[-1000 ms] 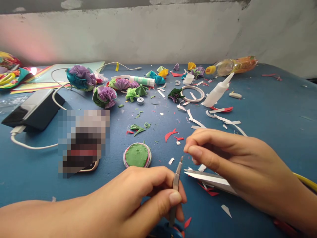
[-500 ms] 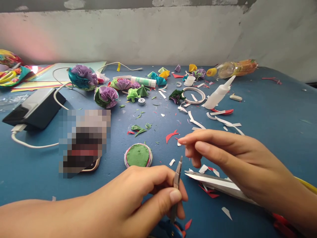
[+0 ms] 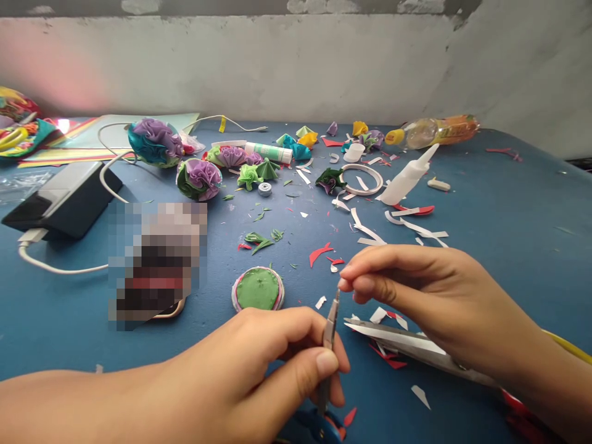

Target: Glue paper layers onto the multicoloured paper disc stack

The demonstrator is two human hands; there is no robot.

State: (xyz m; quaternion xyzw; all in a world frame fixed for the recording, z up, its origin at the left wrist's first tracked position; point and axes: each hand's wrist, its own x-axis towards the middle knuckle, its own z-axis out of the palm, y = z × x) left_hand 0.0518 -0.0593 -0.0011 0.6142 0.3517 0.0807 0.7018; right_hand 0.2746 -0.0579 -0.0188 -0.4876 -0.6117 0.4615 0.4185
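Two hands (image 3: 259,370) (image 3: 430,296), one tweezers (image 3: 330,336), one scissors (image 3: 407,348), one glue stick (image 3: 268,152), two bottles (image 3: 407,176) (image 3: 432,131)

Skinny metal tweezers (image 3: 330,336) standing nearly upright, tips up and pinched shut, long silver scissors (image 3: 407,346) lying flat just beside them on the tabletop (image 3: 509,209).

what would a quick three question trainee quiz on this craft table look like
1. True or false: the left hand pinches tweezers with tips pointing up.
2. What lies on the table under the right hand? A scissors, B a ruler, C a pen.
3. What colour is the top of the round disc?

Key: 1 true. 2 A, the scissors. 3 green.
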